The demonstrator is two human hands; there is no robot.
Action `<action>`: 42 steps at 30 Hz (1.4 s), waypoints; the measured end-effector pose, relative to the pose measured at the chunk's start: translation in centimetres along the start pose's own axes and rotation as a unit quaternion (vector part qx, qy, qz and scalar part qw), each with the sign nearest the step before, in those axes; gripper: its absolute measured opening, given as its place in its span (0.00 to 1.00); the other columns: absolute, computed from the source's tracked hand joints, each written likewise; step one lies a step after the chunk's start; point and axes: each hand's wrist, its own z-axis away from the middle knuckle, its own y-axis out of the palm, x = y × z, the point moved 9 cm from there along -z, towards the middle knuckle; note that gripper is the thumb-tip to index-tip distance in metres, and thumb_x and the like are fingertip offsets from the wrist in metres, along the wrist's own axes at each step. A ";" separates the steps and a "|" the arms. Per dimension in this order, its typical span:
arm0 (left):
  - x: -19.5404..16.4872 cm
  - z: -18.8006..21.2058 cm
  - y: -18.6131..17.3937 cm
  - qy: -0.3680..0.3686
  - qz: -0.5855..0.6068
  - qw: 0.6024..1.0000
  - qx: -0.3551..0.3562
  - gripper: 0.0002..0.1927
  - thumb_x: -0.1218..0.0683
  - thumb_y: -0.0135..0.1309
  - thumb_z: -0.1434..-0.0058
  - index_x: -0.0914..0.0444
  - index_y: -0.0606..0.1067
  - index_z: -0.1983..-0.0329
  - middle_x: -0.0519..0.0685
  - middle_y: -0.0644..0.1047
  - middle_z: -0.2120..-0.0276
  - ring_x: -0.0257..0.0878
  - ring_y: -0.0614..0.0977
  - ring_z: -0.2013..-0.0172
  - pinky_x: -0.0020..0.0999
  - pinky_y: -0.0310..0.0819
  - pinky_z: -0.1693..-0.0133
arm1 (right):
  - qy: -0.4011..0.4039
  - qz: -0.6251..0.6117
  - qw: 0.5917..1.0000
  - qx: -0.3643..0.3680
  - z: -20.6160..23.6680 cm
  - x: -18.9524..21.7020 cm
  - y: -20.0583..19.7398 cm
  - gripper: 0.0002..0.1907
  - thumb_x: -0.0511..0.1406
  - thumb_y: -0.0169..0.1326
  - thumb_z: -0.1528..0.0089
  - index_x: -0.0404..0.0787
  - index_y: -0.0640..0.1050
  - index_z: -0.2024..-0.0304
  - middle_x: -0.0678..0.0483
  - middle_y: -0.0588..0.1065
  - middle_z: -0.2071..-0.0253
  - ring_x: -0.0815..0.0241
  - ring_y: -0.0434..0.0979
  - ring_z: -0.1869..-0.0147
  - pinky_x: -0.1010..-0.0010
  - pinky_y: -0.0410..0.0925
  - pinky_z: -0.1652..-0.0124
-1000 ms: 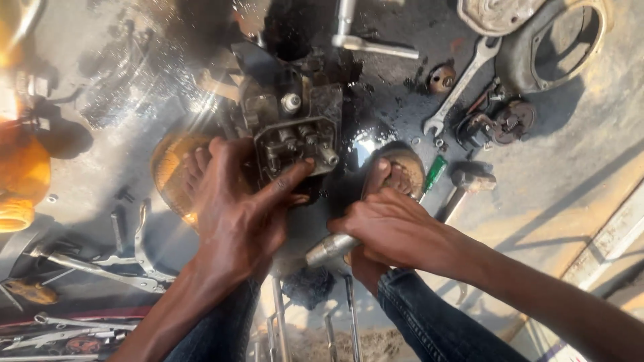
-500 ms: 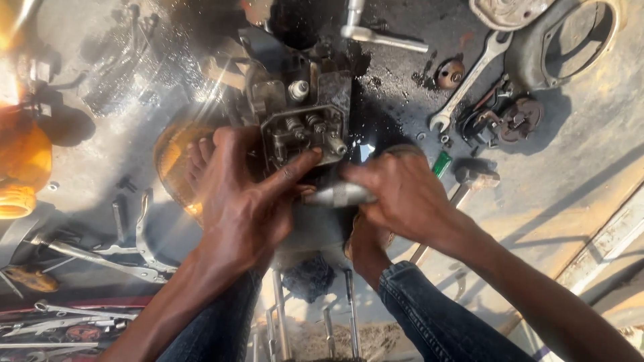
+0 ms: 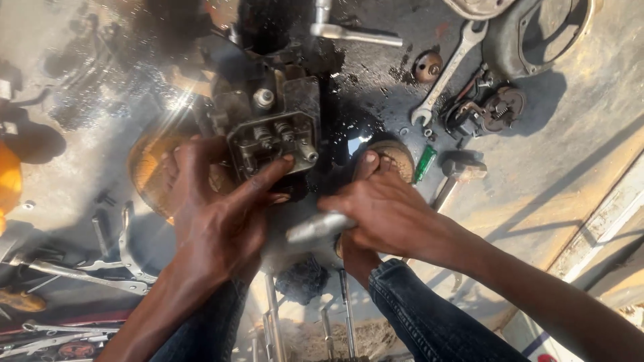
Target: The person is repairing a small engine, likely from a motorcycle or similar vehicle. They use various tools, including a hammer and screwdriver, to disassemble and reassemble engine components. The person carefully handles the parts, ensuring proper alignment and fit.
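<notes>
A greasy engine block [image 3: 275, 127] with exposed valve springs sits on the oily floor in front of me. My left hand [image 3: 215, 214] presses against its near face, fingers spread, forefinger pointing at the valve housing. My right hand [image 3: 382, 211] is closed around a shiny metal tool handle [image 3: 315, 228] whose free end points left, just below the engine. My feet and denim-clad knee [image 3: 416, 315] are underneath.
An open-ended spanner [image 3: 446, 74], a ratchet handle [image 3: 355, 33], a round engine cover [image 3: 537, 33], a small clutch part [image 3: 493, 110], a green-handled screwdriver [image 3: 424, 164] and a hammer [image 3: 456, 174] lie at right. Several wrenches [image 3: 80, 268] and an orange container [image 3: 8, 184] lie left.
My right hand has brought the metal tool up and left, from low by my knee to just under the engine. The left hand stays on the engine.
</notes>
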 end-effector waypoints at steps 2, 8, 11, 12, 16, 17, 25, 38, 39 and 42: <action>0.0 0.0 0.1 0.004 0.007 1.000 -0.008 0.28 0.57 0.69 0.49 0.48 0.82 0.43 0.60 0.69 0.47 0.54 0.70 0.46 0.49 0.70 0.51 | 0.004 -0.035 0.999 -0.028 0.0 0.2 -0.2 0.22 0.23 0.53 0.45 0.47 0.83 0.51 0.51 0.77 0.80 0.64 0.72 0.84 0.73 0.65 0.84; -0.1 0.3 0.1 -0.005 0.012 1.000 -0.014 0.28 0.57 0.69 0.50 0.48 0.82 0.43 0.57 0.69 0.47 0.52 0.70 0.46 0.51 0.70 0.49 | 0.009 -0.032 0.993 -0.110 0.4 0.2 -1.7 0.28 0.21 0.49 0.49 0.45 0.82 0.50 0.49 0.75 0.78 0.65 0.70 0.84 0.73 0.65 0.83; -0.1 0.3 0.1 -0.012 0.025 1.000 -0.005 0.30 0.58 0.68 0.50 0.49 0.81 0.41 0.58 0.68 0.46 0.52 0.70 0.45 0.50 0.70 0.47 | -0.018 -0.092 0.987 -0.128 0.9 1.0 -2.3 0.27 0.22 0.50 0.50 0.43 0.82 0.50 0.46 0.76 0.73 0.66 0.71 0.82 0.74 0.66 0.84; -0.3 0.2 0.0 -0.006 0.026 1.000 -0.009 0.30 0.57 0.69 0.49 0.49 0.81 0.41 0.58 0.68 0.46 0.52 0.70 0.44 0.51 0.70 0.47 | 0.005 -0.122 0.982 -0.143 1.1 0.5 -2.7 0.21 0.23 0.51 0.45 0.43 0.82 0.52 0.47 0.77 0.77 0.65 0.71 0.83 0.73 0.65 0.84; -0.5 0.0 -0.3 -0.004 0.030 0.999 -0.015 0.28 0.57 0.70 0.48 0.48 0.81 0.42 0.58 0.68 0.44 0.52 0.70 0.44 0.49 0.70 0.47 | 0.034 -0.024 0.991 -0.130 1.3 0.6 -2.8 0.18 0.21 0.51 0.43 0.42 0.83 0.55 0.45 0.78 0.77 0.60 0.70 0.87 0.70 0.62 0.87; -0.3 0.0 -0.2 -0.013 0.022 1.000 -0.003 0.29 0.57 0.69 0.49 0.48 0.81 0.42 0.58 0.68 0.45 0.52 0.70 0.44 0.49 0.70 0.47 | 0.020 -0.004 0.994 -0.111 1.1 1.0 -2.5 0.24 0.21 0.49 0.48 0.43 0.83 0.53 0.44 0.78 0.76 0.61 0.70 0.85 0.71 0.63 0.85; -0.3 0.2 -0.1 -0.002 0.010 1.000 -0.019 0.28 0.55 0.71 0.48 0.47 0.81 0.43 0.56 0.68 0.45 0.51 0.70 0.45 0.50 0.68 0.48 | 0.045 -0.061 0.988 -0.133 1.3 0.2 -3.0 0.18 0.25 0.54 0.42 0.43 0.83 0.51 0.46 0.81 0.75 0.60 0.74 0.84 0.65 0.65 0.85; -0.3 -0.4 0.0 0.000 0.005 1.000 -0.005 0.27 0.54 0.67 0.49 0.45 0.82 0.44 0.58 0.69 0.49 0.52 0.70 0.48 0.51 0.68 0.52 | 0.019 -0.090 0.991 -0.101 1.3 0.2 -1.9 0.25 0.23 0.53 0.47 0.40 0.81 0.48 0.40 0.81 0.58 0.62 0.78 0.79 0.71 0.68 0.82; -0.4 -0.5 -0.1 0.002 0.007 1.000 -0.007 0.26 0.53 0.68 0.49 0.46 0.82 0.44 0.58 0.69 0.49 0.52 0.70 0.48 0.52 0.68 0.52 | 0.015 -0.116 0.984 -0.134 1.6 0.1 -2.4 0.24 0.24 0.54 0.46 0.40 0.80 0.47 0.40 0.81 0.54 0.62 0.78 0.79 0.72 0.67 0.85; -0.4 -0.6 0.0 -0.029 0.027 0.999 0.015 0.24 0.52 0.68 0.45 0.48 0.82 0.44 0.58 0.69 0.48 0.52 0.70 0.48 0.49 0.69 0.54 | 0.014 -0.057 0.981 -0.185 2.2 0.1 -3.4 0.25 0.25 0.56 0.48 0.39 0.80 0.47 0.44 0.81 0.61 0.62 0.77 0.78 0.71 0.68 0.84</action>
